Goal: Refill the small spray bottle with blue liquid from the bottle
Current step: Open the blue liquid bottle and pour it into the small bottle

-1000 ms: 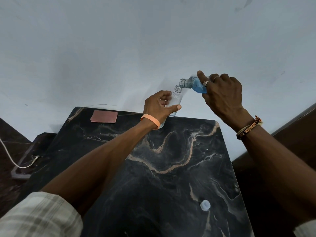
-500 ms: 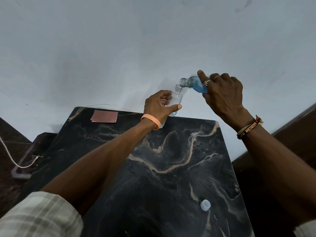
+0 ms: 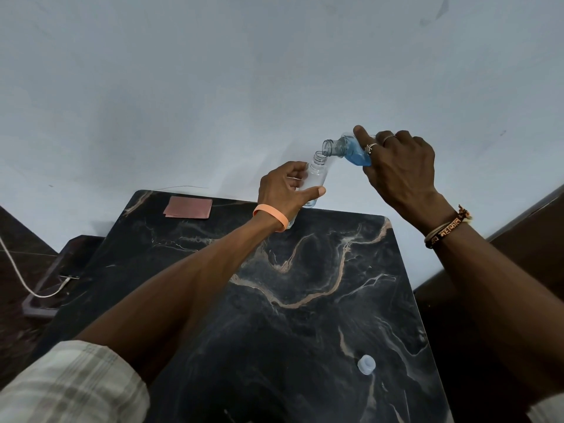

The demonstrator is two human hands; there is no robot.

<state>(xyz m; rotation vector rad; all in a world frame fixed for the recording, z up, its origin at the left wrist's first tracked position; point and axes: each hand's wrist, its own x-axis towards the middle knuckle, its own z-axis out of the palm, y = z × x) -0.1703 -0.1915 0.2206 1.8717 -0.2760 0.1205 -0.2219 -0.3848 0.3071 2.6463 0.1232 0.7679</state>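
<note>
The hands meet over the far edge of the counter [image 3: 305, 315], each wrapped round a bottle. The left hand [image 3: 285, 190] grips the small spray bottle [image 3: 316, 175] with its fingers curled round the clear body and its thumb across the front. The sprayer top is off, and the threaded neck leans to the right. The bottle's base is hidden behind the wrist, so whether it rests on the counter cannot be told.

The right hand [image 3: 399, 169] clasps the bottle of blue liquid [image 3: 351, 152], tipped down to the left with its open mouth just above and beside the small bottle's mouth. The liquid pools in the lower body (no stream can be made out).

A pale cap [image 3: 366, 364] lies on the near right of the counter, and a reddish-brown card [image 3: 187, 207] sits at the far left corner.
</note>
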